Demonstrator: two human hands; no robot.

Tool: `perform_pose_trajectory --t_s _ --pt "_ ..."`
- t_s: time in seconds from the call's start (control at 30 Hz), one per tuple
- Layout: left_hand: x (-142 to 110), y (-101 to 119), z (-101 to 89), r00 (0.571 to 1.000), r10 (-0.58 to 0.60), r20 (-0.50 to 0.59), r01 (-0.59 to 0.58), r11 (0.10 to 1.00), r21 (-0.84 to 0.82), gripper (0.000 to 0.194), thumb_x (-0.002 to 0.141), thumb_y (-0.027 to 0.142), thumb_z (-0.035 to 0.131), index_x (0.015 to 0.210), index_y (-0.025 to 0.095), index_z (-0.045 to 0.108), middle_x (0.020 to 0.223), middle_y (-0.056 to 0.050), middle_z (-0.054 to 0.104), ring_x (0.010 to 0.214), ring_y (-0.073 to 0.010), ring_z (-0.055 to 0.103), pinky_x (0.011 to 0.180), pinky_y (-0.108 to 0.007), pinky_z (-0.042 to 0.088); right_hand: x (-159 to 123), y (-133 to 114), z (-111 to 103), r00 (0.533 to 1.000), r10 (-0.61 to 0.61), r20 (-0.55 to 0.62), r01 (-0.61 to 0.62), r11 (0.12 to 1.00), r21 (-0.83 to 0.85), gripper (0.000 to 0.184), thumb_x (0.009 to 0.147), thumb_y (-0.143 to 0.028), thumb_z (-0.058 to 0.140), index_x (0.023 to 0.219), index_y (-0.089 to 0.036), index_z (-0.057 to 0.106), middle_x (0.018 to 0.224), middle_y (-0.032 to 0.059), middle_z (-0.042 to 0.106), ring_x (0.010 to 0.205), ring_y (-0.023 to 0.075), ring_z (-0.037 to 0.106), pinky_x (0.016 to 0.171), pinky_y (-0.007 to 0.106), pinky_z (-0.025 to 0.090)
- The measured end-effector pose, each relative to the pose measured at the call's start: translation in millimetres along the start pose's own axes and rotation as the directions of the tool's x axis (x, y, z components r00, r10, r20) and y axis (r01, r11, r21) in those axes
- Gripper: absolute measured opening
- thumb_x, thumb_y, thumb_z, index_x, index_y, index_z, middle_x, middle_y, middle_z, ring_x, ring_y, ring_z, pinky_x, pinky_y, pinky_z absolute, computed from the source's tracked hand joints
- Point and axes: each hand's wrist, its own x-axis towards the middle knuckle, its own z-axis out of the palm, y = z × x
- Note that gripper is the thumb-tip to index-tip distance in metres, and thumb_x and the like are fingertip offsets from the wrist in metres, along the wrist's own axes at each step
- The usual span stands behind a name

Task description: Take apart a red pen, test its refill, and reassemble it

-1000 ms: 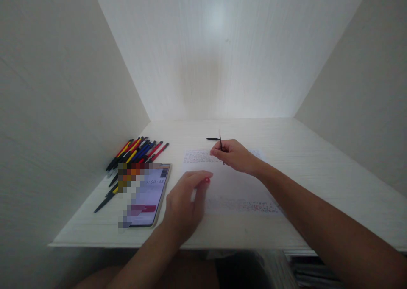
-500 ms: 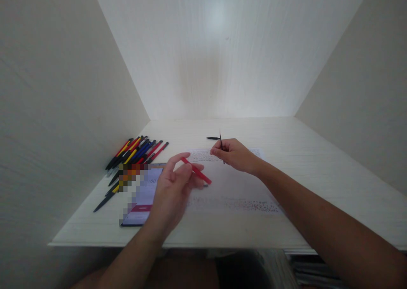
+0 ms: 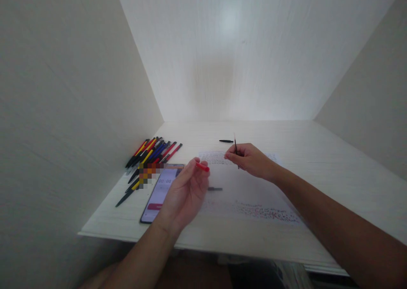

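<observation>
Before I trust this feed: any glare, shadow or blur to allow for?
All in the head view: glare high on the back panel, a dim shadow below it; writing on the paper too soft to read; top of the ink refill faint against the pale desk; mosaic blocks hiding part of the pen pile.

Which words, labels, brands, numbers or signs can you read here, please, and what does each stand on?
"00 00", any mark between too faint: on the phone screen, partly covered by the left hand.
Red button on the phone: too small to read.
Paper: writing near its far and near edges, too small and blurred to read.
Pens and the red tube in the left hand: nothing legible.
</observation>
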Motion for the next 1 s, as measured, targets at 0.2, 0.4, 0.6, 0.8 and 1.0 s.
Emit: perform_pose_trajectory --t_s 0.2,0.4,0.6,0.8,1.0 --pt "1.1 -2.6 0.1 0.999 0.035 0.036 -0.035 0.999 0.0 0.027 0.103 0.012 0.04 0.093 0.011 0.065 0.088 -0.007 0.072 0.072 -0.0098 0.071 0.066 -0.017 0.06 -3.4 -7.2 -0.4 1.0 0.002 0.0 -0.002 1.0 -0.004 0.03 0.089 -0.045 0.058 0.076 -0.018 0.061 0.061 -0.0024 0.051 0.055 0.011 0.044 0.054 0.028 0.033" --pt "3.0 -5.4 -0.9 0.993 0.08 0.082 -0.084 0.996 0.04 0.013 0.099 0.015 0.053 0.093 0.013 0.065 0.094 -0.006 0.071 0.081 -0.0103 0.069 0.074 -0.019 0.059 -4.4 -13.8 0.3 1.0 0.009 -0.001 -0.009 1.0 -0.001 0.029 0.089 -0.044 0.058 0.076 -0.018 0.061 0.063 -0.0022 0.052 0.055 0.011 0.045 0.054 0.028 0.034" --pt "7.4 -8.0 -8.8 0.988 0.12 0.101 -0.134 0.98 0.147 0.007 0.093 0.019 0.065 0.094 0.015 0.06 0.099 -0.005 0.068 0.073 -0.0067 0.064 0.069 -0.018 0.057 -6.9 -18.1 -1.9 0.999 0.027 0.017 -0.028 0.999 0.039 0.029 0.088 -0.044 0.059 0.077 -0.018 0.061 0.061 -0.002 0.051 0.054 0.0105 0.043 0.051 0.027 0.033" --pt "9.2 -11.5 -8.5 0.929 0.355 0.101 -0.369 0.884 0.286 0.02 0.086 0.026 0.073 0.092 0.018 0.056 0.1 -0.003 0.068 0.072 -0.0085 0.06 0.072 -0.023 0.056 -15.2 -30.7 -16.9 0.983 0.013 0.184 -0.044 0.985 0.168 0.028 0.089 -0.045 0.062 0.084 -0.017 0.063 0.058 -0.0039 0.047 0.049 0.008 0.038 0.045 0.024 0.027" --pt "10.1 -18.2 -5.8 0.902 0.42 0.102 -0.427 0.831 0.357 0.025 0.084 0.028 0.076 0.092 0.018 0.054 0.099 -0.006 0.071 0.073 -0.0112 0.062 0.073 -0.027 0.055 -19.5 -36.9 -18.5 0.956 -0.012 0.293 -0.024 0.993 0.118 0.03 0.088 -0.046 0.063 0.081 -0.017 0.06 0.06 -0.004 0.049 0.051 0.0076 0.039 0.045 0.022 0.027"
